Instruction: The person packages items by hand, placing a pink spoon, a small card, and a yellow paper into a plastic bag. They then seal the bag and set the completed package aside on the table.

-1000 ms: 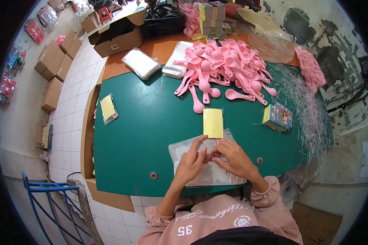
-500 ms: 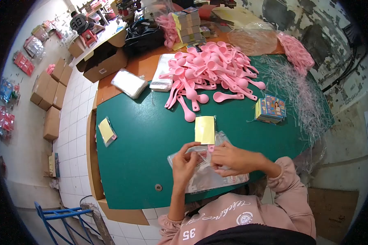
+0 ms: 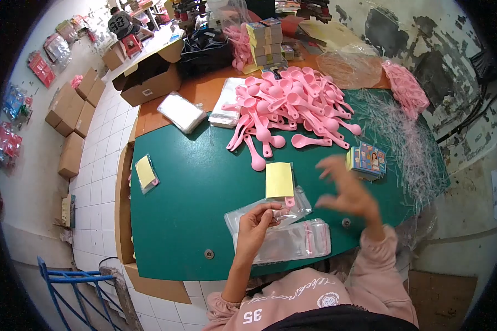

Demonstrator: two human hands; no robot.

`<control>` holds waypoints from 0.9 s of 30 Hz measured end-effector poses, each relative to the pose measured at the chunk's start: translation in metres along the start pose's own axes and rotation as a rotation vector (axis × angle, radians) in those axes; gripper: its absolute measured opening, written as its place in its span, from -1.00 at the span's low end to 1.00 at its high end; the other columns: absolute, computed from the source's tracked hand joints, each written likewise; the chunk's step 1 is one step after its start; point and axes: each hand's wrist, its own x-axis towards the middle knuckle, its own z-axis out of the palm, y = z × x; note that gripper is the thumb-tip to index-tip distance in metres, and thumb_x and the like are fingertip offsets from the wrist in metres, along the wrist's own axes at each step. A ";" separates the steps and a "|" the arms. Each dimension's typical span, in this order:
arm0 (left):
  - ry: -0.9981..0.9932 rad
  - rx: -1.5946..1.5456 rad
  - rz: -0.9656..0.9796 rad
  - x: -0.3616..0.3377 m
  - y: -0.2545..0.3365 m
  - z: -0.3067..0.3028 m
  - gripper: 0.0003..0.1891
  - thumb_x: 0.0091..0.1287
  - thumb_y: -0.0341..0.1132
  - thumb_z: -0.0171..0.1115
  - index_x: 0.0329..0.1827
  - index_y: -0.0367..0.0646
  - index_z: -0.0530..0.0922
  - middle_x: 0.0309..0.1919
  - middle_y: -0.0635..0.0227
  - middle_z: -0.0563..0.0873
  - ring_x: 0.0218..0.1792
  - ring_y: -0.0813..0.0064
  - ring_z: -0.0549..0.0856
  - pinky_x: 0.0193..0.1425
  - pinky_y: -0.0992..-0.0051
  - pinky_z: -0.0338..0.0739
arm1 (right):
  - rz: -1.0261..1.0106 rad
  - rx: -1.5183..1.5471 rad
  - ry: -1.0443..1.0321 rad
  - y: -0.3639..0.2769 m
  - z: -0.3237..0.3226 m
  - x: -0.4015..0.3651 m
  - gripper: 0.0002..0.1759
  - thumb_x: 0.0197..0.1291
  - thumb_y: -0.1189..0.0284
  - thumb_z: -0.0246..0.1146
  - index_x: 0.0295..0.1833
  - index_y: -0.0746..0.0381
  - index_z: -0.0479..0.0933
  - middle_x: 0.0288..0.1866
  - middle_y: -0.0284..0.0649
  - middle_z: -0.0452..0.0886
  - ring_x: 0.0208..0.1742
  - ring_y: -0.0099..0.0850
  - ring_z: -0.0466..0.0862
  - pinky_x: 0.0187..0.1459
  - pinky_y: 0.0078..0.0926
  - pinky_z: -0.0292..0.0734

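My left hand (image 3: 253, 225), thumb and fingertips pressed together, grips the edge of a clear plastic bag (image 3: 299, 205). A yellow card (image 3: 279, 180) lies at the bag, and the pink handle of a measuring spoon (image 3: 290, 202) pokes out below it; the rest of the spoon is hidden. Beneath my wrist is a pile of clear bags (image 3: 281, 245) with red-lined seal strips. Blurred by motion, my right hand (image 3: 348, 190) hovers over the table with its fingers apart and nothing in them. Closest to it is a stack of colourful printed cards (image 3: 368, 160).
Pink measuring spoons (image 3: 292, 107) are heaped at the back of the green table (image 3: 176, 220). A bagged card (image 3: 146, 174) lies at left. Behind are white packs (image 3: 182, 112), an open carton (image 3: 149, 80) and banded card stacks (image 3: 266, 41). Plastic strands (image 3: 406, 138) cover the right side.
My right hand has let go of the clear bag and moved right and away, toward the printed cards, its fingers opening. My left hand stays on the bag. The view has shifted slightly.
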 end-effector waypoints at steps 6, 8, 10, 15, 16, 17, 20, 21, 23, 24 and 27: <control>-0.206 0.096 0.059 -0.003 0.010 -0.006 -0.77 0.39 -0.38 -0.09 -0.01 -0.29 0.45 -0.30 0.21 0.68 -0.24 0.46 0.68 -0.18 0.55 0.56 | 0.109 0.170 0.027 -0.012 0.063 -0.009 -0.63 -0.12 0.45 0.39 -0.16 0.29 0.46 -0.17 -0.15 0.36 -0.17 -0.35 0.51 -0.14 -0.42 0.47; -0.228 0.019 -0.011 -0.002 0.013 -0.014 -0.75 0.40 -0.44 -0.16 0.10 -0.19 0.35 -0.28 0.17 0.67 -0.29 0.54 0.67 -0.24 0.60 0.55 | 0.175 0.265 0.079 -0.019 0.055 -0.007 -0.81 -0.05 0.51 0.33 -0.30 0.33 0.50 -0.17 -0.18 0.37 -0.26 -0.41 0.53 -0.21 -0.52 0.49; -0.173 0.185 -0.045 0.002 0.014 -0.015 -0.72 0.36 -0.47 -0.12 0.13 -0.14 0.28 -0.31 0.14 0.67 -0.31 0.50 0.69 -0.27 0.57 0.56 | 0.179 0.319 0.063 -0.014 0.058 -0.009 -0.81 -0.04 0.52 0.33 -0.30 0.33 0.50 -0.17 -0.19 0.37 -0.27 -0.44 0.53 -0.23 -0.53 0.49; -0.136 0.646 0.173 0.008 0.006 -0.005 -0.80 0.21 -0.47 0.16 -0.11 -0.22 0.44 -0.35 0.26 0.64 -0.33 0.50 0.65 -0.31 0.55 0.56 | 0.306 0.462 0.018 -0.002 0.062 -0.014 -0.85 -0.02 0.54 0.32 -0.31 0.30 0.50 -0.19 -0.32 0.34 -0.27 -0.60 0.46 -0.28 -0.64 0.46; -0.077 0.643 0.195 0.009 0.004 -0.005 -0.85 0.20 -0.49 0.18 -0.18 -0.23 0.49 -0.35 0.32 0.63 -0.28 0.57 0.63 -0.27 0.59 0.57 | 0.361 0.542 -0.010 0.006 0.066 -0.016 -0.86 0.04 0.53 0.28 -0.29 0.31 0.48 -0.20 -0.32 0.38 -0.26 -0.59 0.49 -0.27 -0.64 0.48; -0.083 0.643 0.193 0.010 0.003 -0.004 -0.85 0.20 -0.49 0.18 -0.18 -0.23 0.49 -0.35 0.32 0.63 -0.28 0.57 0.63 -0.27 0.59 0.57 | 0.419 0.623 -0.038 0.011 0.069 -0.018 -0.88 0.10 0.52 0.25 -0.27 0.32 0.47 -0.21 -0.32 0.43 -0.25 -0.58 0.52 -0.27 -0.64 0.51; 0.029 0.722 0.225 0.011 0.000 -0.004 -0.89 0.15 -0.48 0.23 -0.27 -0.24 0.55 -0.36 0.36 0.62 -0.27 0.58 0.62 -0.30 0.59 0.57 | 0.585 0.978 -0.018 0.001 0.069 -0.014 -0.86 0.15 0.51 0.21 -0.25 0.36 0.44 -0.31 -0.25 0.52 -0.29 -0.53 0.58 -0.27 -0.56 0.58; 0.060 0.710 0.238 0.011 -0.001 -0.005 -0.90 0.14 -0.46 0.25 -0.29 -0.24 0.57 -0.36 0.36 0.62 -0.29 0.58 0.62 -0.31 0.60 0.57 | 0.586 0.980 -0.019 0.002 0.070 -0.014 -0.86 0.15 0.51 0.21 -0.25 0.36 0.44 -0.31 -0.25 0.52 -0.29 -0.53 0.58 -0.27 -0.56 0.58; 0.093 0.697 0.251 0.012 -0.001 -0.005 -0.90 0.13 -0.45 0.28 -0.31 -0.24 0.59 -0.36 0.37 0.61 -0.31 0.59 0.63 -0.33 0.60 0.57 | 0.549 0.912 0.004 0.004 0.072 -0.014 -0.86 0.20 0.51 0.16 -0.25 0.38 0.41 -0.37 -0.25 0.56 -0.35 -0.53 0.61 -0.30 -0.58 0.58; 0.123 0.672 0.209 0.011 0.000 -0.004 -0.89 0.12 -0.44 0.29 -0.31 -0.24 0.59 -0.35 0.36 0.61 -0.32 0.58 0.63 -0.33 0.60 0.57 | 0.549 0.912 0.003 0.005 0.073 -0.014 -0.86 0.20 0.51 0.16 -0.25 0.38 0.41 -0.37 -0.25 0.56 -0.35 -0.53 0.61 -0.30 -0.58 0.58; 0.153 0.668 0.179 0.012 -0.001 -0.004 -0.88 0.13 -0.43 0.28 -0.30 -0.25 0.59 -0.35 0.35 0.61 -0.35 0.58 0.64 -0.34 0.59 0.56 | 0.577 0.861 0.043 0.006 0.075 -0.013 -0.87 0.18 0.52 0.17 -0.26 0.38 0.42 -0.39 -0.25 0.57 -0.37 -0.53 0.62 -0.32 -0.61 0.58</control>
